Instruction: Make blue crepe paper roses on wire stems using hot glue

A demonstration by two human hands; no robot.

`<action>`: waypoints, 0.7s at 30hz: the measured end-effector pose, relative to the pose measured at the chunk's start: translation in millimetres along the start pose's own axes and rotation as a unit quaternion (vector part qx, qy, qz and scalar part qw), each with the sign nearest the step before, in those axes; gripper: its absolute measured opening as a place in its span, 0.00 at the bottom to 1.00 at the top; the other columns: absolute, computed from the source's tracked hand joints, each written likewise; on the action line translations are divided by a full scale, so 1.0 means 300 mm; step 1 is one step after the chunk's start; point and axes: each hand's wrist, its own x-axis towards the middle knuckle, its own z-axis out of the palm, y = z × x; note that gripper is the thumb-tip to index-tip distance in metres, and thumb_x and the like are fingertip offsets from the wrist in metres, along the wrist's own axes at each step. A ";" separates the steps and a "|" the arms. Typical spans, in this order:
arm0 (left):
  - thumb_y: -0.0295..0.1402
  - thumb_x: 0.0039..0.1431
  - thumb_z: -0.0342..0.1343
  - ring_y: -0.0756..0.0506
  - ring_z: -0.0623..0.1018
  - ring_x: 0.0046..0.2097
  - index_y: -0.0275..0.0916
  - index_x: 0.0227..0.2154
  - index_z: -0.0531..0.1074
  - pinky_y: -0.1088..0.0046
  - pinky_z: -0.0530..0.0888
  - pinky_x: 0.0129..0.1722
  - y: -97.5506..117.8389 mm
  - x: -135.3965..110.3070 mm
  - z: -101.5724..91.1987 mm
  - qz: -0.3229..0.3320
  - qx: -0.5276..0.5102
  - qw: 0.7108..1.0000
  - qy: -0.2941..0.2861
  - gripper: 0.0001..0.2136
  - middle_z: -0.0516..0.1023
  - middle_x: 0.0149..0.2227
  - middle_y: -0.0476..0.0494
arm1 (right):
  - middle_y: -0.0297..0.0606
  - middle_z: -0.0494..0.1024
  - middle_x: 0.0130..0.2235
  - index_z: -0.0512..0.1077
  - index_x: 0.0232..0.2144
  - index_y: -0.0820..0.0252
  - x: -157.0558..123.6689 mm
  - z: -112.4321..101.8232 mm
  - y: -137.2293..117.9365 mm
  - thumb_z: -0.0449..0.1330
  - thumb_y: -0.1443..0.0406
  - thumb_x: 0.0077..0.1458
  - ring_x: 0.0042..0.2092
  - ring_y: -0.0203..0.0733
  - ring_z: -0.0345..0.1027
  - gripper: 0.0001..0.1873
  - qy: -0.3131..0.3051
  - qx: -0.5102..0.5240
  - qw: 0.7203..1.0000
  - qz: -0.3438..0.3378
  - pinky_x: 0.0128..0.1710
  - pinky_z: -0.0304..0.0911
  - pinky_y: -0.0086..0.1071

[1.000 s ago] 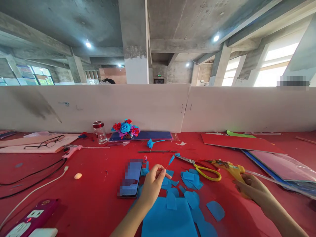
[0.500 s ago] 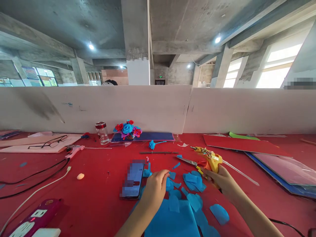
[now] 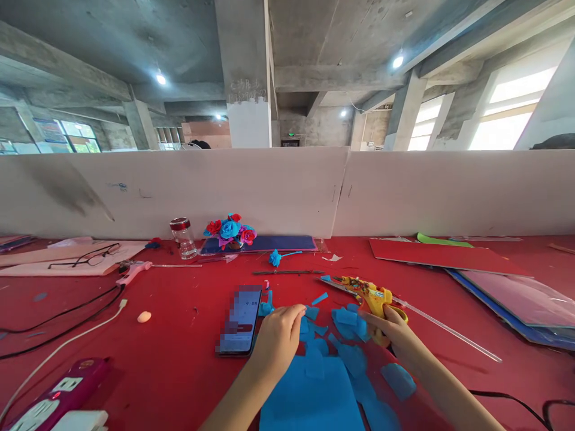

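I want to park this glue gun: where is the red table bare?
Bare red lies between the phone and the white cable, and between the clear glue stick and the black cable. Blue paper pieces crowd the middle around the glue gun.

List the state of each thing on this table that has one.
left hand, curled shut over blue paper pieces
right hand, gripping yellow glue gun
glue stick, sticking out of the gun's back
phone, flat, screen lit
jar, upright, red lid on
glasses, lying with arms open
pink glue gun, lying unheld
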 end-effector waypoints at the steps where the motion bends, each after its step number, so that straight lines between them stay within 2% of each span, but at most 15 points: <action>1: 0.26 0.59 0.46 0.44 0.78 0.36 0.39 0.36 0.73 0.73 0.73 0.35 0.003 0.001 -0.002 -0.010 -0.008 1.000 -0.006 0.11 0.80 0.34 0.42 | 0.25 0.64 0.15 0.60 0.20 0.57 -0.006 0.003 -0.007 0.65 0.56 0.36 0.18 0.31 0.58 0.18 -0.005 0.015 1.000 0.003 0.17 0.56 0.25; 4: 0.26 0.60 0.44 0.45 0.78 0.36 0.40 0.37 0.72 0.74 0.73 0.33 0.008 0.002 -0.004 -0.030 -0.029 0.999 -0.012 0.11 0.80 0.33 0.43 | 0.26 0.64 0.16 0.62 0.22 0.58 -0.029 0.011 -0.031 0.64 0.53 0.39 0.19 0.31 0.57 0.18 -0.010 0.047 0.999 0.022 0.17 0.54 0.25; 7: 0.27 0.61 0.42 0.45 0.78 0.35 0.39 0.38 0.71 0.73 0.72 0.34 0.009 -0.001 -0.001 -0.036 -0.037 0.999 -0.006 0.11 0.79 0.33 0.43 | 0.27 0.62 0.16 0.62 0.18 0.59 -0.052 0.010 -0.052 0.64 0.53 0.40 0.19 0.29 0.52 0.19 -0.030 0.058 0.998 -0.011 0.17 0.49 0.25; 9: 0.27 0.61 0.43 0.44 0.78 0.36 0.39 0.38 0.71 0.72 0.72 0.35 0.007 -0.004 0.002 -0.036 -0.039 0.999 -0.003 0.11 0.79 0.34 0.42 | 0.26 0.58 0.15 0.61 0.15 0.60 -0.066 0.008 -0.064 0.63 0.53 0.41 0.18 0.28 0.47 0.20 -0.062 0.066 0.995 -0.036 0.17 0.47 0.25; 12: 0.28 0.60 0.44 0.44 0.78 0.37 0.39 0.39 0.71 0.72 0.73 0.35 0.004 -0.009 0.008 -0.031 -0.054 0.998 0.000 0.11 0.79 0.35 0.42 | 0.22 0.51 0.14 0.63 0.17 0.60 -0.084 0.012 -0.076 0.63 0.50 0.39 0.17 0.26 0.39 0.21 -0.093 0.058 0.994 -0.018 0.16 0.40 0.26; 15: 0.29 0.60 0.44 0.44 0.78 0.37 0.40 0.39 0.71 0.72 0.73 0.35 0.003 -0.012 0.011 -0.033 -0.075 0.997 0.003 0.10 0.79 0.36 0.42 | 0.20 0.47 0.14 0.67 0.22 0.61 -0.097 0.026 -0.080 0.65 0.49 0.34 0.18 0.26 0.36 0.23 -0.086 0.041 0.995 -0.007 0.16 0.35 0.26; 17: 0.30 0.61 0.44 0.45 0.77 0.34 0.40 0.38 0.71 0.72 0.73 0.33 0.005 -0.010 0.012 -0.043 -0.092 0.995 0.006 0.10 0.79 0.35 0.43 | 0.20 0.46 0.13 0.66 0.22 0.61 -0.103 0.036 -0.079 0.65 0.48 0.33 0.17 0.25 0.35 0.23 -0.072 0.032 0.997 -0.013 0.16 0.34 0.26; 21: 0.33 0.61 0.45 0.48 0.75 0.27 0.40 0.36 0.71 0.74 0.72 0.27 0.014 -0.003 0.011 -0.077 -0.186 0.979 0.030 0.10 0.79 0.32 0.44 | 0.20 0.46 0.12 0.67 0.21 0.62 -0.114 0.045 -0.081 0.63 0.46 0.35 0.16 0.25 0.36 0.24 -0.063 0.030 0.997 -0.030 0.16 0.35 0.26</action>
